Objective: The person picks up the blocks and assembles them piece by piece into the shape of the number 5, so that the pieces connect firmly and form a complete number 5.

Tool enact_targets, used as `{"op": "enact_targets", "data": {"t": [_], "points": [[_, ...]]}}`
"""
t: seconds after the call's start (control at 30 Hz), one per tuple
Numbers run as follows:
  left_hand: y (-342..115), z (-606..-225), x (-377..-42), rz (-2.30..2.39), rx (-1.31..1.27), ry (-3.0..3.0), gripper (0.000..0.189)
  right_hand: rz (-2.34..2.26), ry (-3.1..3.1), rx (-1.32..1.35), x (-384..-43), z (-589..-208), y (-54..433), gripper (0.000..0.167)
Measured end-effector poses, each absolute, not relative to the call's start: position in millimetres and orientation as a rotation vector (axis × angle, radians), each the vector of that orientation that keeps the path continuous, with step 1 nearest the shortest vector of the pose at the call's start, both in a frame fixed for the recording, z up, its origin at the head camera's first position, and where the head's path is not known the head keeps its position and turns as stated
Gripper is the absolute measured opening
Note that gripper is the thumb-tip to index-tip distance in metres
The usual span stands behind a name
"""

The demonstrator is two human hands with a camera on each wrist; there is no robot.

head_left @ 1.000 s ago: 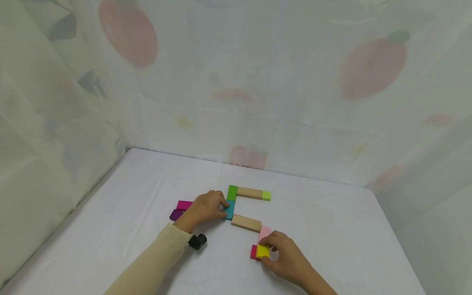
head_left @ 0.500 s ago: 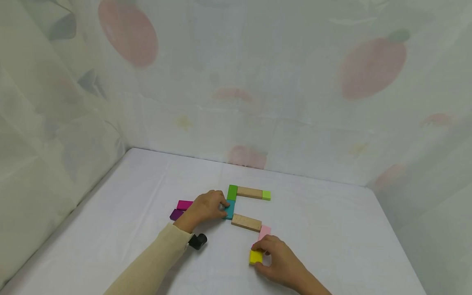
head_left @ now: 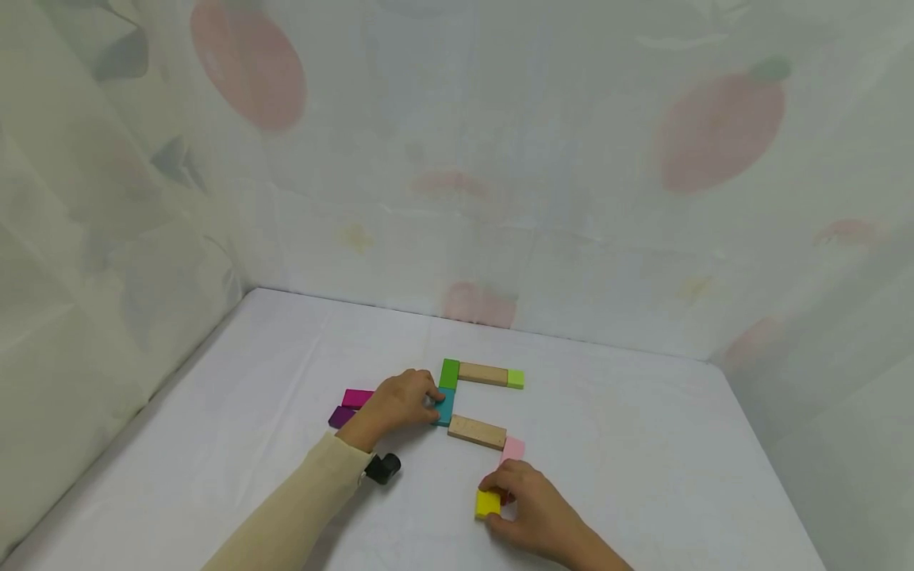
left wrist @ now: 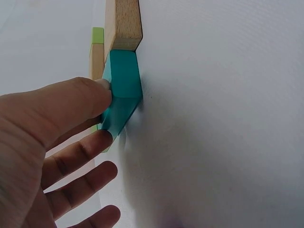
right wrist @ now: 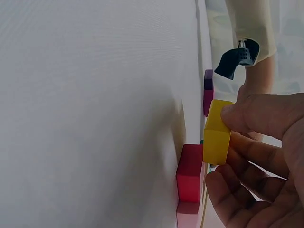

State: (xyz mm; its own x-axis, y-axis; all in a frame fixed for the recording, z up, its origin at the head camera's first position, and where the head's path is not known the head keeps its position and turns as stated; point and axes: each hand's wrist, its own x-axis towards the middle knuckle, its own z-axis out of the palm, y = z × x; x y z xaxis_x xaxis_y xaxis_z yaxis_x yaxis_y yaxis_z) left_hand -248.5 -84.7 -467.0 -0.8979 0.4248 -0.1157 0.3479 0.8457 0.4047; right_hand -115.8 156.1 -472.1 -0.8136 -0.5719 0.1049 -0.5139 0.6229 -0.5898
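Observation:
Between the thumb and fingers of my right hand [head_left: 531, 507] is a yellow block [head_left: 488, 504], pinched and raised off the table in the right wrist view. Right beside it lies a red block [right wrist: 191, 168], touching a pink block [head_left: 512, 450]; in the head view my fingers mostly cover the red one. My left hand [head_left: 400, 399] grips a teal block [left wrist: 124, 76] with thumb and fingertips at its sides. That block meets a wooden block [head_left: 477, 431] at one corner and a green block [head_left: 449, 373] behind it.
A second wooden block [head_left: 483, 373] runs from the green block to a lime block [head_left: 516, 378]. Left of my left hand lie a magenta block [head_left: 357, 398] and a purple block [head_left: 341, 416], partly hidden by the wrist. A patterned curtain [head_left: 457, 238] hangs behind the white table.
My right hand has carried the yellow block leftward and toward me, from over the red block to its near left side. The left hand has stayed on the teal block.

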Motion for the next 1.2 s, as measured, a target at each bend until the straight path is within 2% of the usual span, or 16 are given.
{"op": "enact_targets", "data": {"t": [1.2], "points": [[-84.5, -467.5, -249.8, 0.561, 0.589, 2.836, 0.03, -0.818, 2.762, -0.852, -118.6, -478.4, 149.4, 0.023]]}}
